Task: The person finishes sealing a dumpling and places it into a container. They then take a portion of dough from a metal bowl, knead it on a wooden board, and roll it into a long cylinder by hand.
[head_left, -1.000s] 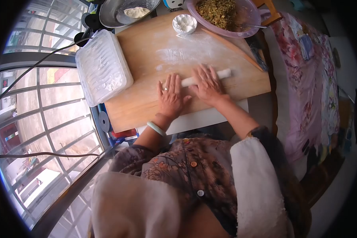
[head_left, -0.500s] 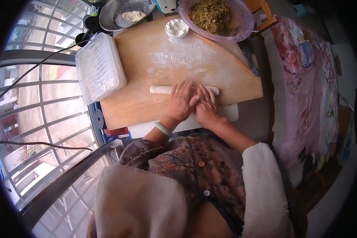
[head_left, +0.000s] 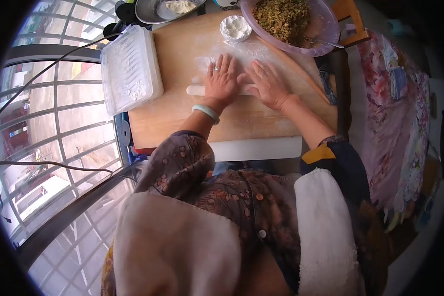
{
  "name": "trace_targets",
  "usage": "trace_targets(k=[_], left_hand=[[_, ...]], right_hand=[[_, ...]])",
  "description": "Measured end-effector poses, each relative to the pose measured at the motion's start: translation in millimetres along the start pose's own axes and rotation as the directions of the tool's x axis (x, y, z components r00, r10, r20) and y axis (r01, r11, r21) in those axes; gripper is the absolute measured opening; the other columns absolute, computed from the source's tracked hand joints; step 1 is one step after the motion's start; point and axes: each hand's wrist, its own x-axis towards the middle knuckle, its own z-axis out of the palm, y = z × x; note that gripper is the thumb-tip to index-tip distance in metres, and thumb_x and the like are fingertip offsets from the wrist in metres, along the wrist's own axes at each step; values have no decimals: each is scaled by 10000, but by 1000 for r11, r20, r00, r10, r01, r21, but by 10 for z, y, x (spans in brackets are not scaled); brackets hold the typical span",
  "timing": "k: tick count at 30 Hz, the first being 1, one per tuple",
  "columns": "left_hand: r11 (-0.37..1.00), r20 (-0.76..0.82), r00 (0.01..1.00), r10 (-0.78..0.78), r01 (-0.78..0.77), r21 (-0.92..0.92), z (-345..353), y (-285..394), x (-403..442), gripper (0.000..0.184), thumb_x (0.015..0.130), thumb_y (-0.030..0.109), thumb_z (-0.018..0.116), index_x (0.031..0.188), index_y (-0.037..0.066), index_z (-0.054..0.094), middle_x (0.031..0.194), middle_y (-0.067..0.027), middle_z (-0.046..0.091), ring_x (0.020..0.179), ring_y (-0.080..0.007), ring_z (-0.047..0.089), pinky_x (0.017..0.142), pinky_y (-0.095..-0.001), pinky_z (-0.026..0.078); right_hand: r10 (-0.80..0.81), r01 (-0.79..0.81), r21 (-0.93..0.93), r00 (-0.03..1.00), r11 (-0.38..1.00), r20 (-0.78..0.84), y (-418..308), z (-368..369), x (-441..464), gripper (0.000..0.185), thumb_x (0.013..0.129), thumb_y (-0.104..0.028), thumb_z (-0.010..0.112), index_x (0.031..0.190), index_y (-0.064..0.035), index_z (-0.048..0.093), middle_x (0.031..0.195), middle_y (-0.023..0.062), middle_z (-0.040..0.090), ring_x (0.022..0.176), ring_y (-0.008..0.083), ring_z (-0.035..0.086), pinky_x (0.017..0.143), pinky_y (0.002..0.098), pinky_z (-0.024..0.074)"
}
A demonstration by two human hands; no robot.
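Observation:
A pale rope of dough [head_left: 196, 91] lies crosswise on the floured wooden board [head_left: 182, 121]. My left hand [head_left: 222, 81] rests palm down over its middle, fingers stretched out; a light green bangle circles the wrist. Beside it, my right hand [head_left: 269, 84] also lies flat over the dough, fingers spread and a little blurred. Both palms hide most of the rope, leaving its left end and a short piece between the hands in sight. White flour [head_left: 241, 51] is smeared on the board beyond the fingertips.
At the board's far side stand a small bowl of flour [head_left: 235, 29] and a pink bowl of chopped filling [head_left: 325, 29] with a spoon. A rolling pin [head_left: 301, 71] lies at the right. A floured plastic box [head_left: 131, 74] sits left, a metal basin with dough [head_left: 181, 6] behind.
Both hands have slid forward, away from my body, with the dough rope. They have moved from bunched close together to flatter, with fingers stretched out. The view has shifted slightly.

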Motion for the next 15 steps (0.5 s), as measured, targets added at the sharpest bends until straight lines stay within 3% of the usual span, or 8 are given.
trace_targets(k=[1, 3, 4, 7, 9, 11, 13, 15], left_hand=[[999, -2, 999, 37, -37, -9, -23, 53, -160, 644, 1003, 498, 415, 1468, 52, 408, 1559, -172, 351, 1484, -339, 241, 1196, -526, 163], [989, 163, 976, 145, -145, -14, -232, 202, -656, 668, 957, 513, 492, 1475, 98, 416, 1554, -144, 368, 1467, -327, 284, 1181, -555, 159], [987, 168, 973, 160, -158, -27, -214, 242, -994, 730, 934, 503, 543, 1520, 110, 357, 1573, -127, 344, 1480, -326, 266, 1192, -550, 120], [994, 188, 978, 89, -76, -73, -178, 377, -1488, 759, 934, 553, 518, 1526, 110, 346, 1572, -162, 329, 1490, -362, 222, 1188, -584, 97], [999, 203, 979, 4, 6, -51, -155, 331, -1230, 733, 951, 538, 503, 1516, 95, 353, 1573, -181, 315, 1490, -365, 216, 1183, -593, 112], [995, 113, 989, -96, 95, 16, -182, 241, -814, 712, 963, 518, 491, 1509, 81, 357, 1579, -184, 302, 1491, -369, 210, 1181, -595, 122], [988, -1, 988, -152, 152, 33, -99, 67, -429, 684, 979, 490, 467, 1498, 58, 361, 1591, -191, 277, 1494, -372, 197, 1184, -594, 132], [979, -40, 980, -196, 198, 50, -78, -147, -30, 670, 986, 472, 448, 1506, 61, 350, 1603, -184, 256, 1502, -369, 181, 1185, -593, 133]], right_hand=[[-8, 7, 10, 1000, 1000, 29, -126, -69, -163, 683, 931, -393, 604, 1478, -47, 386, 1493, 214, 404, 1459, 334, 281, 1191, 568, 160], [-24, 23, 18, 996, 1000, 86, -467, -156, -595, 717, 897, -372, 656, 1475, -47, 386, 1503, 206, 387, 1458, 337, 281, 1185, 580, 167], [24, -30, 55, 994, 998, 102, -701, -162, -871, 737, 888, -347, 672, 1489, -48, 367, 1528, 207, 348, 1470, 344, 256, 1181, 585, 169], [174, -177, 67, 984, 982, 50, -1001, -32, -1049, 749, 890, -386, 665, 1488, -50, 365, 1539, 210, 327, 1468, 356, 256, 1176, 591, 168], [234, -235, 23, 971, 972, 36, -1011, 11, -967, 740, 901, -434, 639, 1478, -51, 380, 1530, 213, 337, 1461, 361, 265, 1175, 592, 162], [261, -258, -72, 965, 963, 33, -686, 11, -503, 728, 915, -466, 609, 1473, -52, 393, 1528, 216, 338, 1462, 366, 257, 1174, 592, 153], [223, -224, -115, 975, 968, -21, -288, 32, -166, 699, 936, -485, 571, 1458, -47, 414, 1513, 227, 356, 1460, 366, 258, 1170, 606, 133], [132, -141, -127, 988, 982, -81, -42, -93, 185, 654, 951, -471, 552, 1428, -36, 446, 1470, 239, 416, 1430, 370, 319, 1170, 571, 188]])
